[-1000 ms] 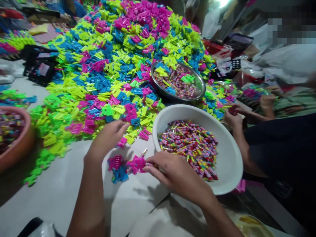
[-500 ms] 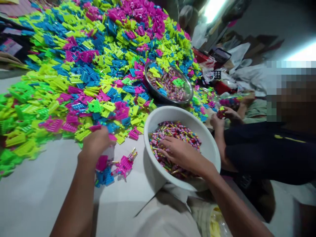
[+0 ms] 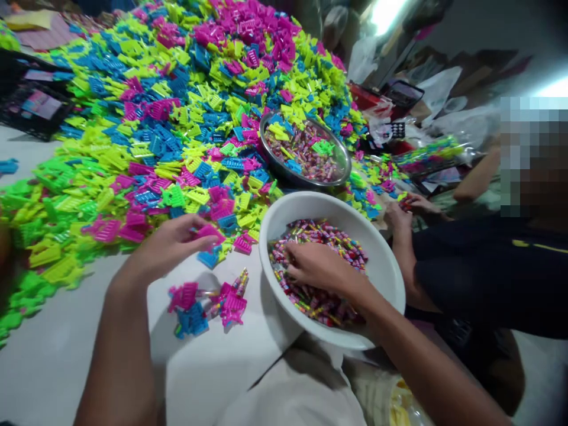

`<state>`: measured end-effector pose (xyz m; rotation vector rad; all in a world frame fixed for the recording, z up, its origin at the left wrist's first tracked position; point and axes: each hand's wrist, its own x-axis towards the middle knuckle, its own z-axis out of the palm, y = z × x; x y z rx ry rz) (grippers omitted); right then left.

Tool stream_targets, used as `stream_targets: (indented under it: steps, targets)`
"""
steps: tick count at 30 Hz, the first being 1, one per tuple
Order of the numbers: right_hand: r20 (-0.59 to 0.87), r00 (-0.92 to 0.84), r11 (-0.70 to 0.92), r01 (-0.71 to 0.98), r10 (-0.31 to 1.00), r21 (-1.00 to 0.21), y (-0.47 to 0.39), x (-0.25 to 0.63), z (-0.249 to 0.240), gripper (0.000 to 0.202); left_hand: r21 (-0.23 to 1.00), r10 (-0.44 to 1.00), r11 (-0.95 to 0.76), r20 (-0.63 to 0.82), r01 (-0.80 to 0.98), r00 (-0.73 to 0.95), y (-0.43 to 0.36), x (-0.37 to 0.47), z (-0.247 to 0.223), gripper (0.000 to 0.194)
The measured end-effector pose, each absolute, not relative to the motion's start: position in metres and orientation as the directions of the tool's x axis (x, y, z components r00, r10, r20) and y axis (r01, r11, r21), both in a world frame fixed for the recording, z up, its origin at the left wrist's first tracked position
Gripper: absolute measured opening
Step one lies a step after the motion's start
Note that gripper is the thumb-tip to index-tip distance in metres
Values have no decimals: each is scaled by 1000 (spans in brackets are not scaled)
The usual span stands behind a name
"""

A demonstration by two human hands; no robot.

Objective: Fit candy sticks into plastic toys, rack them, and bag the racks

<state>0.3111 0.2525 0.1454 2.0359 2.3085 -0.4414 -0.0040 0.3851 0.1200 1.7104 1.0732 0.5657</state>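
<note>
My left hand (image 3: pixel 171 242) pinches a pink slotted plastic piece (image 3: pixel 209 235) at the front edge of the big pile. A blue plastic piece (image 3: pixel 210 257) lies just under it. My right hand (image 3: pixel 313 263) is down in a white bowl (image 3: pixel 386 275), its fingers closed among small wrapped candy sticks (image 3: pixel 331 307); what they grip is hidden. Between my hands, a pink plastic piece with candy sticks attached (image 3: pixel 233 303) lies on the white table. Next to it are another pink piece (image 3: pixel 184 294) and a blue piece (image 3: pixel 191 320).
A pile of pink, blue, yellow and green plastic pieces (image 3: pixel 177 142) covers the back. A metal bowl (image 3: pixel 306 177) of candies leans into it. Black crates (image 3: pixel 33 109) stand at left. On the right a co-worker's hands (image 3: pixel 402 213) hold something small.
My left hand has lifted slightly from the pile's edge, and the pink piece now shows in its fingers. My right hand's fingers have closed in the bowl. The view has shifted a little.
</note>
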Motion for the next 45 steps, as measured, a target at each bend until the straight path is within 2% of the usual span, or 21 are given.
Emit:
stream_targets:
  steps: [2,4,5,8,10,12,15,18,20,22,24,26,30,33,35,36,37,38,40,42,45]
  targets:
    - [-115,-133,80,920,984,-385,244,311,166,6,972,840,-108,-23,207,543,373,10,132,42]
    - [30,-59,64,759,998,-648,230,304,182,13,994,833,-103,60,48,551,360,29,142,36]
    - [100,-3,77,668,995,-741,222,298,188,15,995,825,-95,93,-25,557,354,39,146,33]
    - [249,135,143,527,959,-838,202,277,196,15,981,778,-66,165,-182,606,335,62,155,21]
    - [310,173,179,524,935,-832,195,267,196,12,971,744,-70,203,-228,636,326,72,156,18]
    - [388,176,214,600,905,-771,193,263,194,12,966,727,-112,238,-231,644,319,78,157,16]
    - [525,102,254,788,845,-560,192,262,189,18,961,728,-211,275,-177,628,312,83,157,16]
    - [592,20,239,904,806,-355,193,260,184,24,952,735,-274,297,-134,609,309,87,157,20]
    - [592,5,207,934,806,-290,195,257,182,25,948,734,-302,300,-103,609,309,89,158,23]
    - [581,21,196,931,813,-308,199,257,182,24,945,737,-321,293,-68,609,310,90,158,24]
    - [535,72,195,884,842,-426,202,262,185,21,950,742,-305,276,-59,611,311,89,157,22]
    - [424,100,190,786,900,-588,204,271,189,17,960,737,-266,261,-87,623,313,88,156,20]
    - [183,43,128,558,982,-820,205,287,197,14,981,673,-149,190,-121,715,319,81,155,21]
    - [79,1,69,481,997,-874,205,284,196,15,993,605,-94,118,-76,787,333,69,152,30]
    - [51,-43,66,511,998,-857,206,275,193,15,989,685,-149,94,13,722,348,57,147,39]
    - [48,-80,84,541,996,-837,206,270,190,15,972,759,-203,79,120,646,356,49,142,43]
    - [48,-129,114,573,990,-812,207,265,188,16,922,826,-252,47,293,562,364,42,137,46]
    - [50,-177,148,601,983,-785,207,262,185,19,820,873,-272,-9,503,487,371,35,130,47]
    - [75,-205,194,655,976,-730,208,262,180,25,504,907,-247,-181,828,380,381,22,114,41]
    - [86,-127,151,719,988,-678,210,270,175,23,310,892,-219,-321,925,319,386,15,97,31]
    - [-18,-81,55,811,997,-583,211,287,169,20,290,873,-204,-377,935,308,388,15,79,29]
